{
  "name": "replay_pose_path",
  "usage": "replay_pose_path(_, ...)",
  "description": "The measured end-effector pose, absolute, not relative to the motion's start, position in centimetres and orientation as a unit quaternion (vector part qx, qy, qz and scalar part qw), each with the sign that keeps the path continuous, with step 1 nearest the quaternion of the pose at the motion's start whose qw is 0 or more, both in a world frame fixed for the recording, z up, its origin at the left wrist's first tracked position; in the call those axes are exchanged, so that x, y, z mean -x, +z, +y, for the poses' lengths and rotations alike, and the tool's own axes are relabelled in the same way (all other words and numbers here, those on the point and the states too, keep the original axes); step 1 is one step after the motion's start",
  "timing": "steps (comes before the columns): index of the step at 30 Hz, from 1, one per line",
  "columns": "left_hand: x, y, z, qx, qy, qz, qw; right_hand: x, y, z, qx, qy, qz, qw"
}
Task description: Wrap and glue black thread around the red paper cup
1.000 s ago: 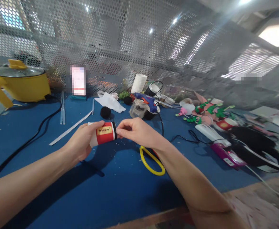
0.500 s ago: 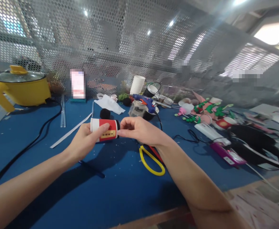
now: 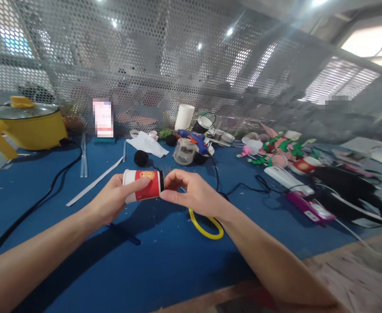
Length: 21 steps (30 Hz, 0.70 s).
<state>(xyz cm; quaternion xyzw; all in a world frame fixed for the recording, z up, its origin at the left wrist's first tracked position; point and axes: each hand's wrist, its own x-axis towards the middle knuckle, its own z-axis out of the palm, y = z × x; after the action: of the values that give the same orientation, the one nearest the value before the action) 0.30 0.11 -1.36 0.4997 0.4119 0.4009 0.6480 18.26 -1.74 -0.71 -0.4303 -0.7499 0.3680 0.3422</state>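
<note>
A small red and white paper cup [image 3: 143,185] lies on its side in the air above the blue table [image 3: 165,256]. My left hand [image 3: 112,201] grips it from below, thumb across its side. My right hand [image 3: 191,193] pinches the cup's black-edged end with thumb and fingers. A yellow-handled pair of scissors [image 3: 206,226] lies on the table just under my right wrist.
A yellow electric pot [image 3: 24,124] stands at the far left with a black cable [image 3: 37,195] running forward. A blue glue gun [image 3: 194,138], a clear jar [image 3: 183,152], a white cup [image 3: 184,117], a black pompom [image 3: 141,158] and craft pieces [image 3: 282,152] lie behind.
The cup has been turned in my hands: the yellow label has rolled away and a red face with a small emblem shows now. Both hands stayed on it.
</note>
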Motion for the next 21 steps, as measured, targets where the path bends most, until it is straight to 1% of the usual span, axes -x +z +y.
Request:
replay_pose_path(3,-0.3,-1.4,0.0,-0.534,0.398,0.416,0.619,-18.2,-0.9,-1.9,0.449,0.368,-0.736,0.348)
replay_pose_path(5,-0.3,-1.3,0.2,-0.523,0.387,0.418,0.634,-18.1,-1.1,-2.0,0.446,0.351,-0.747,0.348)
replay_pose_path(8,-0.2,-1.1,0.6,-0.473,0.378,0.414,0.680,-18.0,-1.5,-2.1,0.430,0.290,-0.782,0.345)
replay_pose_path(11,-0.3,-1.2,0.7,-0.452,0.384,0.419,0.687,-17.9,-1.9,-2.1,0.415,0.237,-0.809,0.344)
replay_pose_path(13,-0.4,-1.3,0.6,-0.459,0.396,0.422,0.674,-17.8,-2.0,-2.1,0.411,0.244,-0.807,0.346)
replay_pose_path(17,-0.6,-1.6,0.1,-0.481,0.427,0.407,0.648,-17.8,-2.1,-2.0,0.427,0.295,-0.777,0.355)
replay_pose_path(21,-0.8,-1.7,-0.1,-0.485,0.437,0.417,0.632,-17.7,-2.3,-2.1,0.435,0.300,-0.770,0.357)
